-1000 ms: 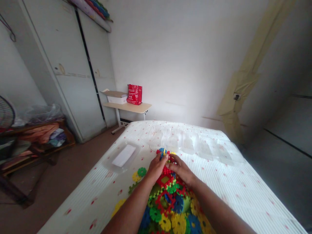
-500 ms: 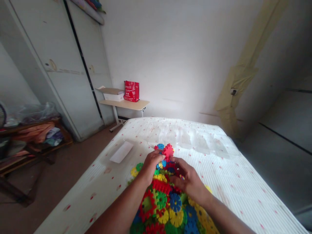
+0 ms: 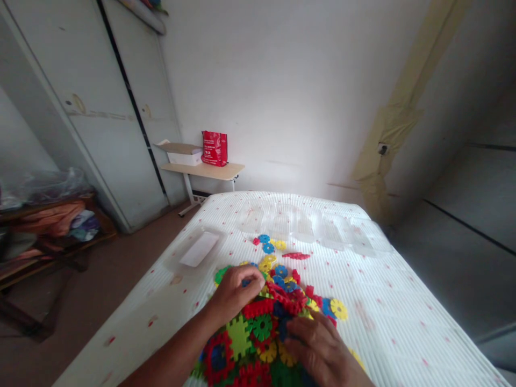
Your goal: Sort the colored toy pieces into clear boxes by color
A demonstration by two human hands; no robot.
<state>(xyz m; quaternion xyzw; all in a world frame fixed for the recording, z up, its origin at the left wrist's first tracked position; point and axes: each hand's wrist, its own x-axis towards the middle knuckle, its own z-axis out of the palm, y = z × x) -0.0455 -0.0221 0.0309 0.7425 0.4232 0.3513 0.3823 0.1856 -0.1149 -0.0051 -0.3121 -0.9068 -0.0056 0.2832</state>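
Note:
A heap of plastic interlocking pieces (image 3: 262,326) in red, green, blue and yellow spreads over the bed in front of me. My left hand (image 3: 237,290) hovers at the heap's far left side, thumb and index finger curled together; anything between the tips is hidden. Low over the right of the heap, my right hand (image 3: 322,344) has its fingers stretched out, touching or just above the pieces. Beyond the heap, a red toothed piece (image 3: 296,256) lies on the sheet. Near it are a blue disc (image 3: 268,248) and a yellow disc (image 3: 280,244).
Clear plastic trays (image 3: 304,230) stand in a row at the bed's far side. To the left, a clear tray holds a white paper (image 3: 199,249). Past the bed, a small table (image 3: 217,171) carries a red bag (image 3: 215,148) and a white box (image 3: 184,158).
The red toothed piece held by my left hand now lies on the sheet beyond the heap. Both hands have drawn back toward me, the right one down over the heap.

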